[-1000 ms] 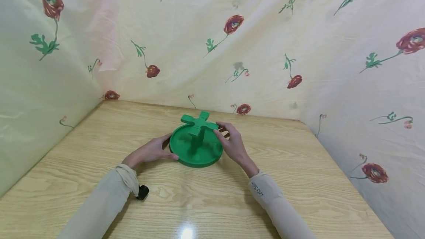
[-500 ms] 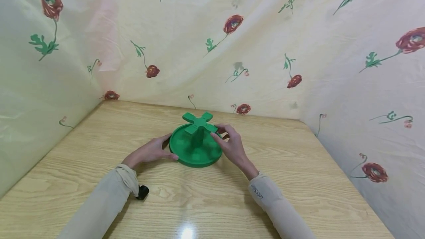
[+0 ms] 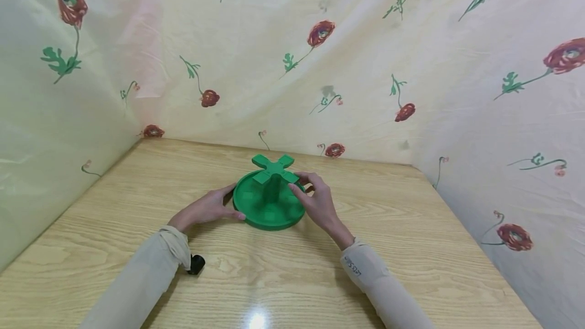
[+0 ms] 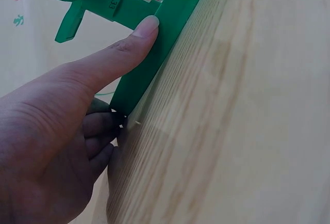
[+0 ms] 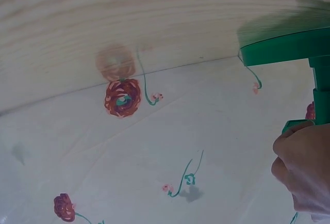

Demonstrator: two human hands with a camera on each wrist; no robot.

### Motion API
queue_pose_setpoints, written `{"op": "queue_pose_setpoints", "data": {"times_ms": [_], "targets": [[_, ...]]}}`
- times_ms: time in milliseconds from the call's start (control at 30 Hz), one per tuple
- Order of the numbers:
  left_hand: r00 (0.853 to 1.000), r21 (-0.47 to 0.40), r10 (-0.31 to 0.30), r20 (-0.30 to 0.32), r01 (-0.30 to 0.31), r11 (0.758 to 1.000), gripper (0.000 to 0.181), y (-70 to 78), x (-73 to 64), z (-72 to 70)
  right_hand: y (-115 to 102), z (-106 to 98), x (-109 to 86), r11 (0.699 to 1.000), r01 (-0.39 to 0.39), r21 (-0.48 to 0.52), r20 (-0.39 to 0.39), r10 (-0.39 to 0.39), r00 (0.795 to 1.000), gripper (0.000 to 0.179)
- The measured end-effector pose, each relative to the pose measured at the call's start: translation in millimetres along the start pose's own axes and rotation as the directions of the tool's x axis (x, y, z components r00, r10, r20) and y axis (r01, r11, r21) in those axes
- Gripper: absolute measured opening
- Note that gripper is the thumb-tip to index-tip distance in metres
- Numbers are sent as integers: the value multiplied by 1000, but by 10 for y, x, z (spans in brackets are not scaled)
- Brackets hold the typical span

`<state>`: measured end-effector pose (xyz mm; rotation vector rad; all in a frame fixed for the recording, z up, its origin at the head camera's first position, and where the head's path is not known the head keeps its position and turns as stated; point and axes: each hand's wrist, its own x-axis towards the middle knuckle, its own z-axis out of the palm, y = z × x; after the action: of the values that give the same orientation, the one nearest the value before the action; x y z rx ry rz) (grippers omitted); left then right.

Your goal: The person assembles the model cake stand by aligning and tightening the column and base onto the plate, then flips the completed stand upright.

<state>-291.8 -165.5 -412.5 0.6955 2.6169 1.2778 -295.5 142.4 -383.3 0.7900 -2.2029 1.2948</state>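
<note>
A green round tray (image 3: 256,217) with a raised rim stands on the wooden table. From its middle rises a post (image 3: 272,189) topped by a four-armed green cross (image 3: 274,167). My left hand (image 3: 210,208) grips the tray's left rim, and in the left wrist view the thumb (image 4: 147,27) lies against the rim with the fingers curled behind it. My right hand (image 3: 320,202) pinches the cross's right arm between thumb and fingers. The right wrist view shows only part of that hand (image 5: 309,164), below the upside-down tray (image 5: 283,48). A marking shows on the post in the left wrist view.
Wooden tabletop (image 3: 402,248) surrounds the tray. A flower-printed cloth (image 3: 256,55) hangs behind the table and along both sides. Something small and black (image 3: 196,264) sticks out by the left sleeve (image 3: 151,268).
The cross has turned clockwise as seen from above, mostly in the first half second. My right hand moved slightly left and toward me with its arm; my left hand stayed on the rim.
</note>
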Motion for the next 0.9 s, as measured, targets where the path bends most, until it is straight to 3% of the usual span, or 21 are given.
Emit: {"op": "queue_pose_setpoints", "data": {"times_ms": [400,667,900], "targets": [[1000,4,-12,4,12,1000,108,7,-7,8,39,7,-11,996,79,-29,-24,-80,996,27],[1000,9,-6,5,6,1000,107,22,-1,-1,-61,-20,-5,999,33,18,-10,-33,999,27],[999,12,-33,9,33,999,109,23,2,-5,40,-63,-16,1000,-12,-1,41,12,999,28]]}}
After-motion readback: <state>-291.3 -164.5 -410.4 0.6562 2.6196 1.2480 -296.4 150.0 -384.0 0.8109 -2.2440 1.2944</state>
